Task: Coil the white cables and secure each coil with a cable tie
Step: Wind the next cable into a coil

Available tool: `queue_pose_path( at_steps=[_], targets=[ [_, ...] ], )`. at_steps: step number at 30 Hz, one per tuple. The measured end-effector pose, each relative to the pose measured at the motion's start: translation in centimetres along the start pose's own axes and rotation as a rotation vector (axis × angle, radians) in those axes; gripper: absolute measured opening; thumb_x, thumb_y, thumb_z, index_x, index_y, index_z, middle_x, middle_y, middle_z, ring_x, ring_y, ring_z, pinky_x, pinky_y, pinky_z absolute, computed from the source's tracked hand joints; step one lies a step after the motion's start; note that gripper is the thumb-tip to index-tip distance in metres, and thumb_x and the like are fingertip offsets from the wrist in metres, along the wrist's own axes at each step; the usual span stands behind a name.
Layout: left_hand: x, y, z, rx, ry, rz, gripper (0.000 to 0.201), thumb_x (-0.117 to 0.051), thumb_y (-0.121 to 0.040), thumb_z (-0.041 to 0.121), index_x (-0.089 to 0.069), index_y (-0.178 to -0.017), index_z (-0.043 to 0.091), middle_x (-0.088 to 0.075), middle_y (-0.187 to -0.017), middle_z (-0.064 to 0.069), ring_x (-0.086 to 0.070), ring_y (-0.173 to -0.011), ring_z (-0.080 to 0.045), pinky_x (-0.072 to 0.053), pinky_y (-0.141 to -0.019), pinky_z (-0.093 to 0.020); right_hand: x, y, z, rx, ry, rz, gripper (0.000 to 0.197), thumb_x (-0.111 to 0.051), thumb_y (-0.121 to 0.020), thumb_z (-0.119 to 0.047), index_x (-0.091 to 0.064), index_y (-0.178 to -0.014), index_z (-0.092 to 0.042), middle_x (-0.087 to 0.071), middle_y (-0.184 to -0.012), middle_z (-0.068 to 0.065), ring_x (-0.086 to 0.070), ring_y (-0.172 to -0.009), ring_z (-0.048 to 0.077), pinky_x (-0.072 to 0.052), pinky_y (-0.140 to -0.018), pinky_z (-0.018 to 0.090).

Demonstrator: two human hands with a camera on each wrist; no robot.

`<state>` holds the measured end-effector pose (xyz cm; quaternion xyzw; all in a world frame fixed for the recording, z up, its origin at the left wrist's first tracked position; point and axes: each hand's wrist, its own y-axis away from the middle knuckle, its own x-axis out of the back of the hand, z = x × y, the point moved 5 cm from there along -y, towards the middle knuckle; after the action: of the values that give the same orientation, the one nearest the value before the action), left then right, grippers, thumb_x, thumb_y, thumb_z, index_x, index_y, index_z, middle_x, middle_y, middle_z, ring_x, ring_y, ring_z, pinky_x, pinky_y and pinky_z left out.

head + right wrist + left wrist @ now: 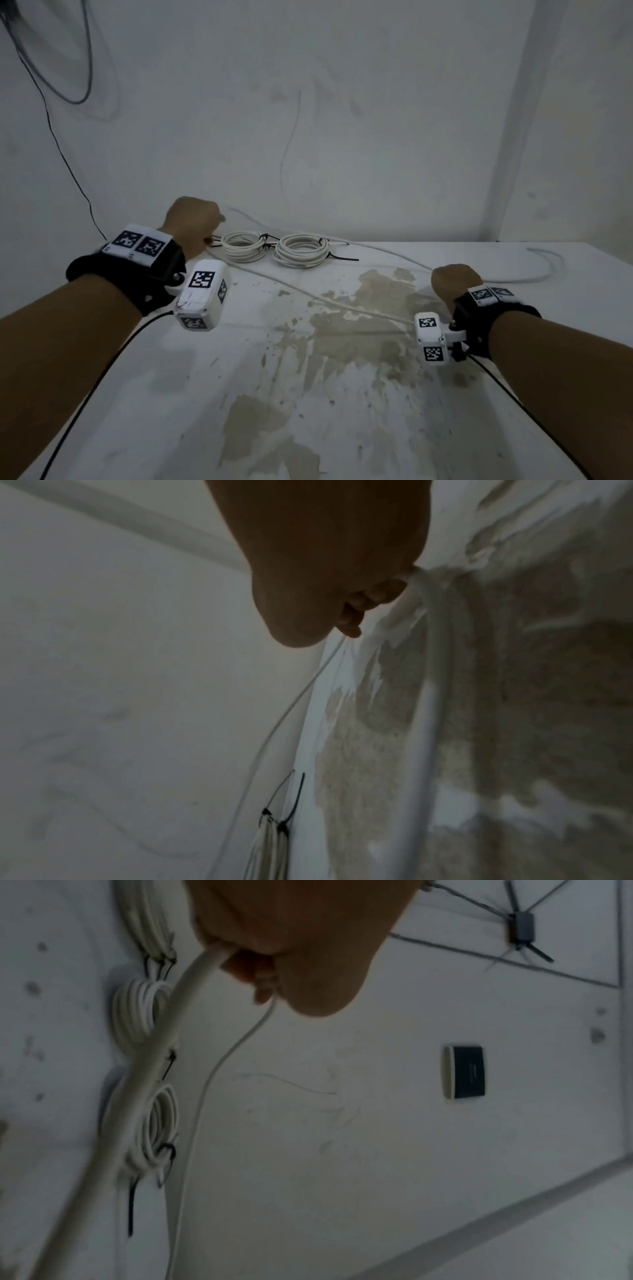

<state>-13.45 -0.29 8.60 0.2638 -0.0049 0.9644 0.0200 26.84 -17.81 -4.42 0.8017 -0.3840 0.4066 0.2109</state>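
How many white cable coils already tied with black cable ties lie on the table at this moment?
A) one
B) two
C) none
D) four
B: two tied coils lie side by side by the wall, the left coil and the right coil, each with a black cable tie, while the hands grip a loose white cable that is not yet coiled.

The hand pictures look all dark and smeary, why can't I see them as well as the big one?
Head view: dim but fairly sharp, the two tied coils show clearly. Left wrist view: the left hand is close and blurred, and the white cable it grips is smeared. Right wrist view: the right hand is a dark shape against the pale wall, and the table is blurry.
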Motion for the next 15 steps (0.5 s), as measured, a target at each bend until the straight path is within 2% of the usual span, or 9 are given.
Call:
queue_pose_path(
  at_steps=[1, 2, 3, 7, 9, 10, 12, 14, 15],
  targets=[
    [-0.1, -0.2, -0.5, 0.055, 0.017, -0.042, 0.022, -0.048, -0.095, -0.001, -0.069, -0.100, 0.002, -0.058, -0.076, -0.010, -0.051, -0.057, -0.023, -0.038, -0.038, -0.019, -0.1, -0.2, 0.0, 0.010, -0.006, -0.003, 0.037, -0.067, -0.089, -0.014, -0.060, -0.122, 0.001, -0.065, -0.122, 0.016, -0.064, -0.112, 0.028, -0.047, -0.094, 0.030],
    [-0.3, 0.1, -0.5, 0.015, -0.125, -0.058, 0.024, -0.043, -0.096, -0.001, -0.067, -0.091, -0.001, -0.049, -0.066, -0.009, -0.040, -0.050, -0.020, -0.030, -0.032, -0.016, -0.1, -0.2, 0.2, 0.007, -0.036, 0.004, 0.039, -0.067, -0.089, -0.015, -0.059, -0.124, 0.001, -0.064, -0.124, 0.016, -0.063, -0.114, 0.028, -0.047, -0.095, 0.030],
    [-0.5, 0.5, -0.8, 0.043, -0.177, -0.097, 0.026, -0.040, -0.096, 0.000, -0.064, -0.085, -0.002, -0.044, -0.062, -0.008, -0.035, -0.048, -0.018, -0.027, -0.031, -0.015, -0.1, 0.1, 0.2, -0.016, -0.111, 0.011, 0.038, -0.065, -0.091, -0.014, -0.057, -0.125, 0.001, -0.063, -0.126, 0.017, -0.061, -0.117, 0.030, -0.046, -0.096, 0.032],
    [-0.9, 0.1, -0.6, -0.107, -0.293, -0.039, 0.025, -0.044, -0.092, -0.002, -0.055, -0.070, -0.001, -0.056, -0.064, -0.015, -0.053, -0.053, -0.024, -0.044, -0.050, -0.025, 0.3, 0.8, -2.0, -0.040, -0.384, 0.102, 0.034, -0.038, -0.103, -0.017, -0.060, -0.118, 0.006, -0.059, -0.126, 0.028, -0.057, -0.116, 0.040, -0.046, -0.093, 0.039],
    [-2.1, 0.1, 0.0, -0.155, -0.331, -0.079, 0.021, -0.044, -0.096, -0.001, -0.057, -0.079, -0.004, -0.061, -0.075, -0.015, -0.060, -0.066, -0.025, -0.053, -0.064, -0.031, -0.3, 0.7, -4.3, -0.008, -0.504, -0.020, 0.038, -0.038, -0.103, -0.014, -0.057, -0.124, 0.011, -0.059, -0.118, 0.029, -0.062, -0.103, 0.034, -0.048, -0.079, 0.034],
    [-3.0, 0.4, 0.3, -0.181, -0.378, -0.113, 0.018, -0.045, -0.097, 0.001, -0.059, -0.090, -0.006, -0.064, -0.088, -0.018, -0.064, -0.079, -0.028, -0.054, -0.073, -0.035, -0.3, 0.8, -5.6, 0.031, -0.552, -0.094, 0.038, -0.036, -0.103, -0.008, -0.053, -0.129, 0.013, -0.057, -0.107, 0.029, -0.063, -0.084, 0.027, -0.046, -0.066, 0.029],
    [-4.7, 0.6, 0.9, -0.225, -0.542, -0.159, 0.026, -0.046, -0.100, 0.012, -0.058, -0.112, -0.008, -0.057, -0.124, -0.026, -0.056, -0.114, -0.037, -0.046, -0.091, -0.037, 0.3, 1.7, -8.4, 0.061, -0.784, -0.190, 0.035, -0.032, -0.100, 0.001, -0.055, -0.125, 0.011, -0.047, -0.077, 0.017, -0.039, -0.048, 0.015, -0.029, -0.043, 0.020],
    [-6.1, 0.8, 1.0, -0.252, -0.712, -0.144, 0.042, -0.049, -0.098, 0.027, -0.052, -0.125, -0.004, -0.036, -0.146, -0.031, -0.038, -0.135, -0.040, -0.035, -0.107, -0.039, 2.5, 2.9, -10.6, 0.042, -0.979, -0.143, 0.031, -0.028, -0.099, 0.000, -0.059, -0.100, -0.005, -0.042, -0.066, 0.006, -0.027, -0.044, 0.012, -0.021, -0.041, 0.018],
    [-6.4, 1.3, 1.3, -0.281, -0.763, -0.116, 0.046, -0.050, -0.096, 0.032, -0.053, -0.126, -0.003, -0.036, -0.145, -0.032, -0.039, -0.134, -0.043, -0.035, -0.110, -0.043, 3.5, 3.6, -11.5, 0.026, -1.070, -0.151, 0.031, -0.025, -0.099, -0.001, -0.055, -0.092, -0.010, -0.041, -0.064, 0.003, -0.026, -0.043, 0.011, -0.020, -0.043, 0.019]
  ],
)
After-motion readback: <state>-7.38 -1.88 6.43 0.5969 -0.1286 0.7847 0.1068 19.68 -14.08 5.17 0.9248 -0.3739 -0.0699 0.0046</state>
